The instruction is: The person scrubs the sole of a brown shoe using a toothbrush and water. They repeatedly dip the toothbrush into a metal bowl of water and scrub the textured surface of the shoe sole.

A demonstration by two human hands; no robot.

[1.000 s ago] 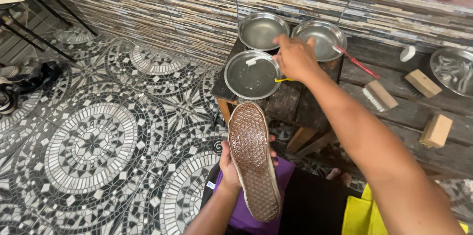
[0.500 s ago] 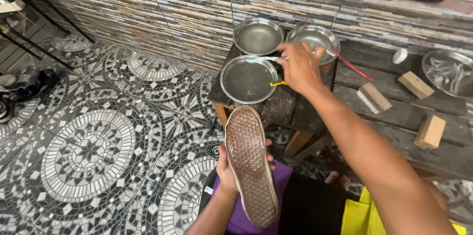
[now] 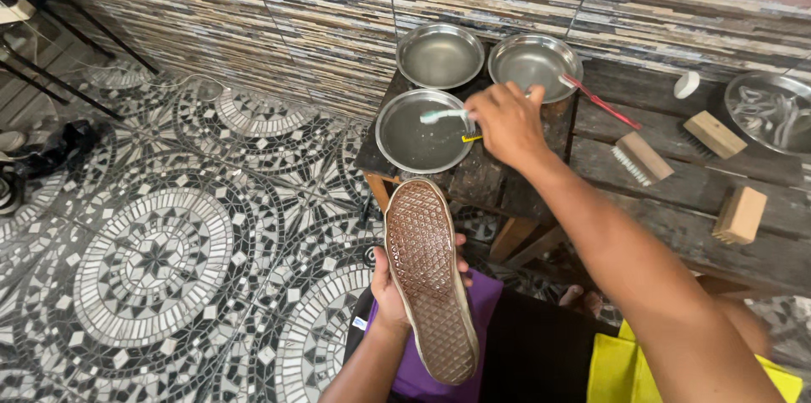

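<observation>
head view:
right hand (image 3: 505, 122): arm stretched forward, grip clenched on a toothbrush (image 3: 445, 115), bristles over the near metal bowl (image 3: 420, 134)
left hand (image 3: 390, 289): low, grip wrapped round a shoe (image 3: 428, 276), sole up
edges: bowl sat at the worktop (image 3: 676, 192) left edge
room: tiled floor (image 3: 160, 234) open to the left

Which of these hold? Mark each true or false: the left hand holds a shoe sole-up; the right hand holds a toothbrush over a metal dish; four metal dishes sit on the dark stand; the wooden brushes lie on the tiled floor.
1. The left hand holds a shoe sole-up. True.
2. The right hand holds a toothbrush over a metal dish. True.
3. Four metal dishes sit on the dark stand. False: three do.
4. The wooden brushes lie on the tiled floor. False: they lie on the wooden bench.
</observation>
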